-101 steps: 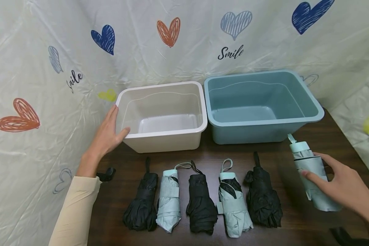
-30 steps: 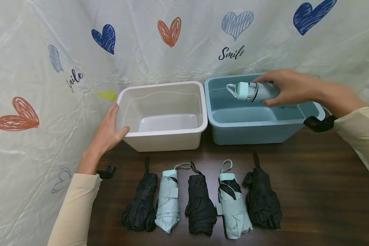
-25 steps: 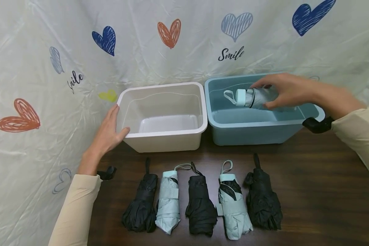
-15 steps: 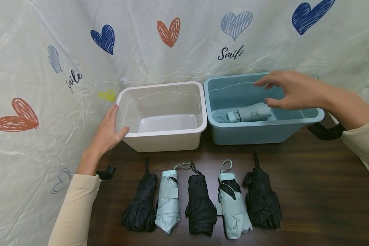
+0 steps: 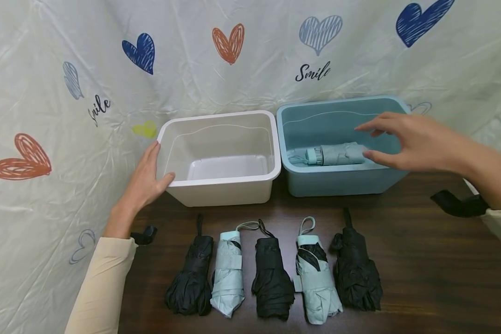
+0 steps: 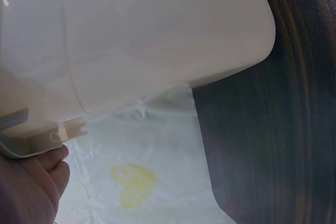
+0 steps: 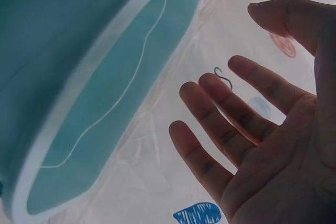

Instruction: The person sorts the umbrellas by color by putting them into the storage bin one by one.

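From where I sit at the feed, I have the person's right hand (image 5: pixel 421 141) over the right end of the blue-green rectangular plastic bin (image 5: pixel 334 183), its fingers loosely spread and holding nothing; the right wrist view shows me the bare palm. Inside that bin, the pale mint folded fabric umbrella (image 5: pixel 342 154) lies on its side along the bottom, its cap and wrist loop toward the left, and in my head view the thumb tip appears just beside its other end. I see the left hand (image 5: pixel 146 178) resting at the left front corner of the off-white rectangular plastic bin (image 5: pixel 221 195), its fingers extended along the outside of the rim and the thumb at the front edge. The two bins sit side by side on the dark brown wood-grain surface (image 5: pixel 434 278). Nearer me, a row runs left to right: a black folded umbrella (image 5: pixel 190 278), a pale grey-blue folded umbrella (image 5: pixel 228 278), a second black folded umbrella (image 5: pixel 272 283), a second pale folded umbrella (image 5: pixel 321 292) and a third black folded umbrella (image 5: pixel 358 273). The loops of the second and third meet above them. Behind the bins I get a white sheet (image 5: pixel 267 41) printed with hearts and "Smile".
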`<state>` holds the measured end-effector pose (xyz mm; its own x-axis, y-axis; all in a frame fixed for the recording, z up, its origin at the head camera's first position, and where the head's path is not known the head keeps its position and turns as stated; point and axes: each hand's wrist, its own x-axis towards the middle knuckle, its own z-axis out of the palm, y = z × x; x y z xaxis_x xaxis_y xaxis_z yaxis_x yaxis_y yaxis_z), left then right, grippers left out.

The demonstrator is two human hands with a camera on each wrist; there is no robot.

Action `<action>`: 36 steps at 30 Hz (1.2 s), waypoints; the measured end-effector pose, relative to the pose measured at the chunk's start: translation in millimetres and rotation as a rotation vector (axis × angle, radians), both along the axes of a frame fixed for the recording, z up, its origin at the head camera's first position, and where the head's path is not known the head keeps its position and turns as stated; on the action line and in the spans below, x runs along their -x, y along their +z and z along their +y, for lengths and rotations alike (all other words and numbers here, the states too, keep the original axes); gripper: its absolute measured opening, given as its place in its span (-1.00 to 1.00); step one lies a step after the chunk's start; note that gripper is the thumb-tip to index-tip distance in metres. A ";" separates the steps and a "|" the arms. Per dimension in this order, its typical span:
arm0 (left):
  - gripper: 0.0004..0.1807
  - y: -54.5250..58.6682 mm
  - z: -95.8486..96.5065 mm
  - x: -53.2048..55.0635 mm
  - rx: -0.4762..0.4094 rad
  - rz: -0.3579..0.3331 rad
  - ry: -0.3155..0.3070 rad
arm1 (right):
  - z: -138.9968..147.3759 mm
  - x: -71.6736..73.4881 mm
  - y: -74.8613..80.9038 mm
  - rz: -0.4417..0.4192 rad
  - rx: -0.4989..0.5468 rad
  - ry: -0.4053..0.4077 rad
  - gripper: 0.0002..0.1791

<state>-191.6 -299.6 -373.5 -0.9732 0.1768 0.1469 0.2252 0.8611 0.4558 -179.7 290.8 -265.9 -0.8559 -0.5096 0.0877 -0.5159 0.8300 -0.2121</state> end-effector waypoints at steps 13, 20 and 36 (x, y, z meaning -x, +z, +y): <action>0.03 3.7 0.3 2.5 -0.003 -0.023 0.006 | -0.9 -26.0 -18.9 0.091 0.061 -0.075 -0.35; 0.03 1.9 -1.2 2.9 0.007 -0.013 0.012 | -5.7 -49.0 -45.2 0.152 0.178 -0.070 -0.33; 0.02 -1.3 -0.1 -1.0 -0.014 -0.014 0.007 | -16.7 -107.3 -128.0 -0.087 0.230 -0.238 -0.27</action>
